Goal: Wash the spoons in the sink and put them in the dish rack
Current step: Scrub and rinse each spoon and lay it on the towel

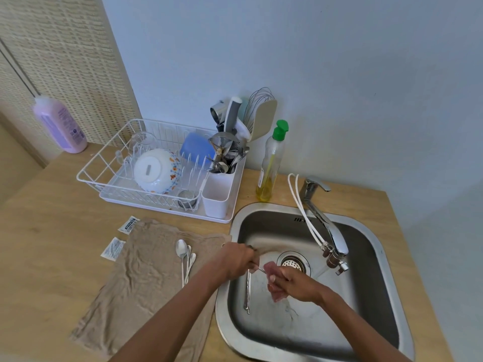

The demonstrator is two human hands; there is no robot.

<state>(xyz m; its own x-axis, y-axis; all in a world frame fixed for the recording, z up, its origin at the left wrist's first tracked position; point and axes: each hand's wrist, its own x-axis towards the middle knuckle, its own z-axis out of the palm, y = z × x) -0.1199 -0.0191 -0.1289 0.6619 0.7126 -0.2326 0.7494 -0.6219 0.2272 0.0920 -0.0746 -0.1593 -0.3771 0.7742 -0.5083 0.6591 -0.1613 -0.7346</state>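
Over the steel sink (379,296), my left hand (239,259) grips a bunch of spoons (247,293) whose handles hang down into the basin. My right hand (295,282) holds a pink sponge (274,286) wrapped around the end of one spoon that sticks out from my left hand. Three more spoons (185,258) lie side by side on a beige towel (146,278) left of the sink. The white dish rack (162,173) stands behind the towel, its cutlery holder (219,189) packed with utensils.
The faucet (326,226) with white hoses reaches over the sink's back right. A dish soap bottle (270,163) stands behind the sink. A bowl (156,171) and a blue container (196,147) sit in the rack. A purple bottle (61,125) stands far left.
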